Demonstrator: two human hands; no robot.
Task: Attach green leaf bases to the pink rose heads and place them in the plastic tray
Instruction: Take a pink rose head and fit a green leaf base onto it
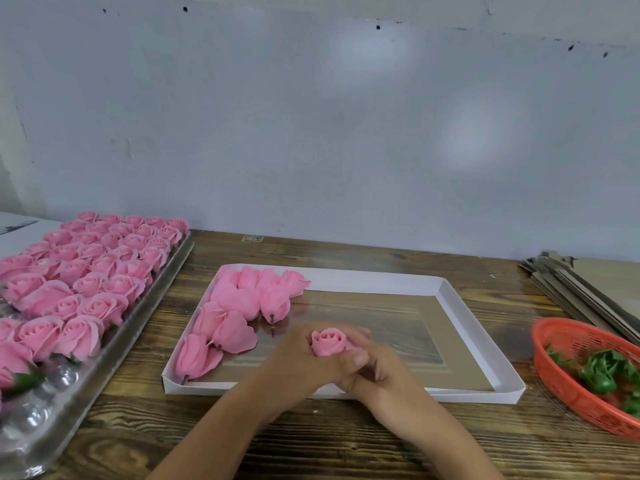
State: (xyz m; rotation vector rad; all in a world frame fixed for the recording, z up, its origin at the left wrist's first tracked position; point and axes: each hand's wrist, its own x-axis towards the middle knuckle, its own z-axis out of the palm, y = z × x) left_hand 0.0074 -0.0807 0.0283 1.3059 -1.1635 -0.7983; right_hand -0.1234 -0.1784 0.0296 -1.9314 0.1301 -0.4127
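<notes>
Both my hands meet over the near edge of a white cardboard box lid (pixel 446 299). My left hand (pixel 304 362) is closed around a pink rose head (pixel 328 342), bloom facing up. My right hand (pixel 381 375) presses against the rose from below and the right; whatever it holds under the rose is hidden. Several loose pink rose heads (pixel 239 306) lie on their sides in the lid's left part. A clear plastic tray (pixel 41 431) at the left is filled with several upright pink roses (pixel 97 271). Green leaf bases (pixel 601 372) lie in an orange basket (pixel 561 386) at the right.
A stack of flat brown cardboard sheets (pixel 588 282) lies at the back right. The wooden table (pixel 311 441) ends at a pale wall behind. The plastic tray's near cups (pixel 31 410) hold nothing.
</notes>
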